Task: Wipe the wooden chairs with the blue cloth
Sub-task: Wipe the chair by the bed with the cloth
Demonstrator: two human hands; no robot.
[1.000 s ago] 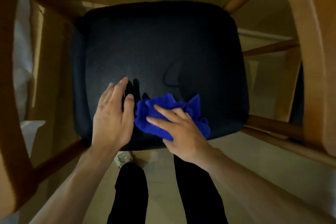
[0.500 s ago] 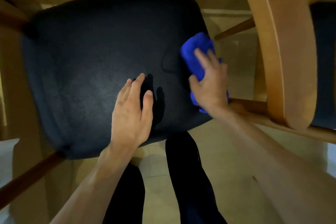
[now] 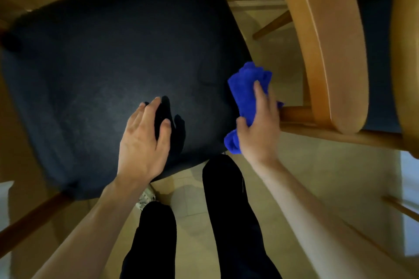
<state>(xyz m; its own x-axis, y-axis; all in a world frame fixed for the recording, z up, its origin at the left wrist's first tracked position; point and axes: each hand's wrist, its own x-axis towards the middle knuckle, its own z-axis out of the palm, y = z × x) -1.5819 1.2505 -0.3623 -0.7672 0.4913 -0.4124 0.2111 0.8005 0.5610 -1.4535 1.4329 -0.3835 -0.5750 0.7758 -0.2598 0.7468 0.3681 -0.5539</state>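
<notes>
Head view, looking straight down. Left hand [image 3: 142, 142] lies flat on the dark chair seat [image 3: 102, 70], fingers straight and close together, thumb out to the side, palm down near the seat's front edge, holding nothing. Its shadow falls on the seat just right of the fingers.

Right hand [image 3: 260, 129] grips the blue cloth [image 3: 243, 95], bunched up, fingers curled over the top of it and thumb under at the lower side. Cloth sits at the right edge of the seat, pressed against the seat's side; one wad sticks out above the fingers, another below the thumb. Cloth is just beside the wooden rail [image 3: 297, 114] that runs right from the seat; whether cloth touches the rail, cannot tell.

Curved wooden armrest [image 3: 324, 36] arcs down the right side, its lower end over the rail. A second chair [image 3: 408, 52] shows at the far right edge, with a dark seat and a wooden frame, only partly in view. A wooden leg [image 3: 29, 222] runs out from the seat's lower left corner.

Person's legs [image 3: 229, 210] in dark trousers stand below the seat's front edge, on a pale tiled floor [image 3: 317, 176]. A light shoe [image 3: 146, 198] peeks out near the left wrist. Edges of the frame are blurred.
</notes>
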